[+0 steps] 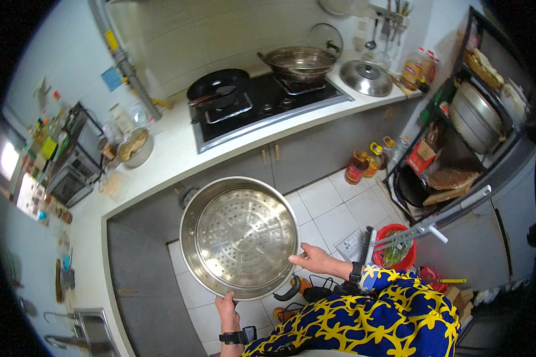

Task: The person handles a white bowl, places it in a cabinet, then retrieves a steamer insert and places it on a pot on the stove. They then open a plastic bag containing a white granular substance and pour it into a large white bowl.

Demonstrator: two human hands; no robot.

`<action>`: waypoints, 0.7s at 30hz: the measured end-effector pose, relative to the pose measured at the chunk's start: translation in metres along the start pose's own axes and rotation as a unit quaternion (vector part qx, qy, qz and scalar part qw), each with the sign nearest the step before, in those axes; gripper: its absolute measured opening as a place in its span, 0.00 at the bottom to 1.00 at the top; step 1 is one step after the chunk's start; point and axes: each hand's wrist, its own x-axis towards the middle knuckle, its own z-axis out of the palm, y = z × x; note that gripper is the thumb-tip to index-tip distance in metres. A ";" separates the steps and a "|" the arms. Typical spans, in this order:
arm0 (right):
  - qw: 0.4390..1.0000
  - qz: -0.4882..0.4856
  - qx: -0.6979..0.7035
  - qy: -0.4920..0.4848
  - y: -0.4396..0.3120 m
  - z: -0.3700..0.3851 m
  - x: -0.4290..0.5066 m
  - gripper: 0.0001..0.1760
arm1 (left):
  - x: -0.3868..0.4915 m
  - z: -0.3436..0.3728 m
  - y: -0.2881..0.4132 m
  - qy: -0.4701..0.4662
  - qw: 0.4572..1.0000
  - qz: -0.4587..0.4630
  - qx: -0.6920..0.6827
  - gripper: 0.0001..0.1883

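Observation:
A large round metal steamer tier (pixel 245 232) with a perforated bottom is held over the tiled floor, its open top facing up. My left hand (pixel 227 308) grips its near rim, thumb over the edge. With thumb and fingers, my right hand (pixel 312 259) holds the rim at the right side. A black curved handle (pixel 288 288) sticks out between the two hands, and another dark handle shows at the far left of the tier. On the hob (pixel 268 105) stand a wide metal pan (pixel 301 62) and a black wok (pixel 219 85). A domed metal lid (pixel 366 78) lies right of the hob.
The white counter (pixel 169 165) curves around the front and left, bearing a metal bowl (pixel 136 147) and a microwave oven (pixel 73 160); a sink (pixel 96 332) is at lower left. Oil bottles (pixel 356 167), a broom (pixel 367 244) and a red basin (pixel 406 261) stand right, near a black shelf rack (pixel 458 111).

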 end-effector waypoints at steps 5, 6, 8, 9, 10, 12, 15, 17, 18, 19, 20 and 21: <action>0.980 0.011 0.120 0.157 0.044 -0.035 0.017 0.36 | 0.035 0.097 0.029 -0.104 0.994 0.024 0.027 0.11; 0.977 0.017 0.132 0.164 0.051 -0.047 0.019 0.36 | 0.039 0.115 0.036 -0.105 0.993 0.013 0.062 0.12; 0.970 0.043 0.167 0.170 0.063 -0.073 0.018 0.32 | 0.041 0.151 0.045 -0.141 0.988 0.035 0.054 0.13; 0.962 0.009 0.199 0.189 0.070 -0.086 0.014 0.31 | 0.039 0.170 0.046 -0.156 0.986 0.040 0.053 0.13; 0.953 -0.006 0.218 0.208 0.076 -0.095 0.010 0.30 | 0.038 0.185 0.048 -0.181 0.981 0.052 0.046 0.13; 0.934 -0.028 0.270 0.232 0.085 -0.112 0.005 0.28 | 0.032 0.213 0.052 -0.184 0.978 0.060 0.075 0.13; 0.900 -0.052 0.354 0.249 0.101 -0.135 -0.001 0.27 | 0.026 0.256 0.054 -0.195 0.971 0.074 0.115 0.13; 0.887 -0.076 0.374 0.258 0.110 -0.145 -0.004 0.29 | 0.020 0.279 0.057 -0.201 0.965 0.069 0.152 0.13; 0.879 -0.094 0.379 0.275 0.113 -0.150 -0.004 0.29 | 0.018 0.291 0.061 -0.204 0.966 0.083 0.135 0.13; 0.867 -0.106 0.392 0.288 0.115 -0.155 -0.004 0.30 | 0.016 0.301 0.065 -0.221 0.961 0.099 0.130 0.13; 0.865 -0.101 0.397 0.292 0.118 -0.160 -0.004 0.32 | 0.013 0.313 0.070 -0.235 0.957 0.114 0.128 0.13; 0.852 -0.084 0.418 0.304 0.120 -0.166 -0.004 0.31 | 0.013 0.324 0.076 -0.246 0.952 0.129 0.129 0.12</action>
